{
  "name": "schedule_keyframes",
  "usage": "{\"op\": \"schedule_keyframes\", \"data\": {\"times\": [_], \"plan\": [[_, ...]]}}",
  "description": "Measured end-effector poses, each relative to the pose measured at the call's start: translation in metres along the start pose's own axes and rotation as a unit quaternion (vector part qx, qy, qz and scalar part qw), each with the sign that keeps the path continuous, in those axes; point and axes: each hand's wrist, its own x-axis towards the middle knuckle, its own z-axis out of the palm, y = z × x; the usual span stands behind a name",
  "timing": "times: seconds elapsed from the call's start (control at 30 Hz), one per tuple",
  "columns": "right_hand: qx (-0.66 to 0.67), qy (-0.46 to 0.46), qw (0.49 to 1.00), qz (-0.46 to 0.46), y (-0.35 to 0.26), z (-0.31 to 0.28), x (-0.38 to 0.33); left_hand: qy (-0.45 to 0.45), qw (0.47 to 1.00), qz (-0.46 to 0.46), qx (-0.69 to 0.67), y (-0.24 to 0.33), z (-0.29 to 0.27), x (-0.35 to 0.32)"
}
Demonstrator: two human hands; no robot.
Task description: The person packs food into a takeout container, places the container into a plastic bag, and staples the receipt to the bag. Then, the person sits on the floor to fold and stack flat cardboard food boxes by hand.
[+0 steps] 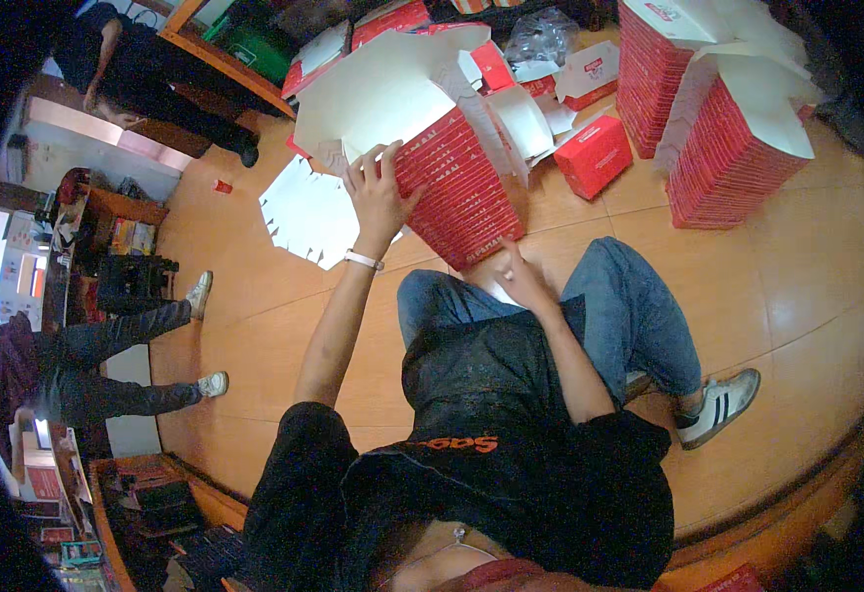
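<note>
A tall stack of red-and-white carton blanks stands tilted on the floor in front of my knees, its wide white top facing up. My left hand rests on the stack's left side with the fingers spread and the thumb apart, against the layered red edges. At the near lower corner of the same stack is my right hand, its index finger stretched toward the bottom layers and the other fingers loosely bent. Whether that fingertip presses on the cartons I cannot tell. A flat white sheet with notched edges lies left of the stack.
Two more stacks of red cartons stand at the right. A folded red box and loose cartons lie between. A person in dark trousers stands at the left; another person is at the far left.
</note>
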Motion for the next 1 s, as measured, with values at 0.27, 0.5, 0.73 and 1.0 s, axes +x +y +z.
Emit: {"op": "schedule_keyframes", "data": {"times": [0.27, 0.5, 0.73, 1.0], "plan": [[-0.123, 0.1, 0.977, -0.146, -0.103, 0.008, 0.045, -0.028, 1.0, 0.005, 0.012, -0.002, -0.007, 0.0], [-0.144, 0.104, 0.973, -0.149, -0.101, 0.014, 0.048, -0.027, 1.0, 0.004, -0.009, -0.002, -0.008, 0.002], [-0.172, 0.1, 0.969, -0.149, -0.086, 0.03, 0.053, -0.029, 0.999, 0.008, -0.022, -0.003, -0.009, 0.001], [-0.091, 0.051, 0.988, -0.117, -0.091, 0.024, 0.03, -0.018, 1.0, 0.01, -0.008, -0.003, -0.009, 0.003]]}}
